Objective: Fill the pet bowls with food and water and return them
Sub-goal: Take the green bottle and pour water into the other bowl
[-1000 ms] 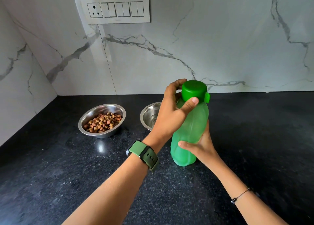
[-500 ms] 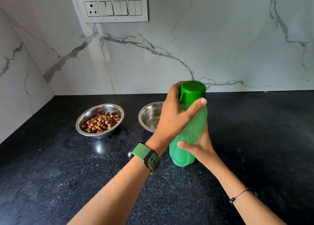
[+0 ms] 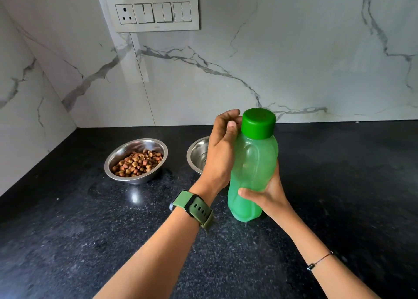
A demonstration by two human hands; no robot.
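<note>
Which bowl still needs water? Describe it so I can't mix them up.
On the black countertop, two steel bowls sit near the marble back wall. Take the right bowl, partly hidden behind the left hand at the green bottle. It looks empty, unlike the left bowl, which holds brown kibble.

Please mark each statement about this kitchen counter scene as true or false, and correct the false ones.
1. The right hand holds the green bottle at its lower body. True.
2. The bottle's cap is off. False: the cap sits on the bottle.
3. The left bowl contains dry pet food. True.
4. The second bowl is full of food. False: its visible part shows bare metal.
5. The left hand rests flat on the counter. False: it is up beside the cap.
</note>
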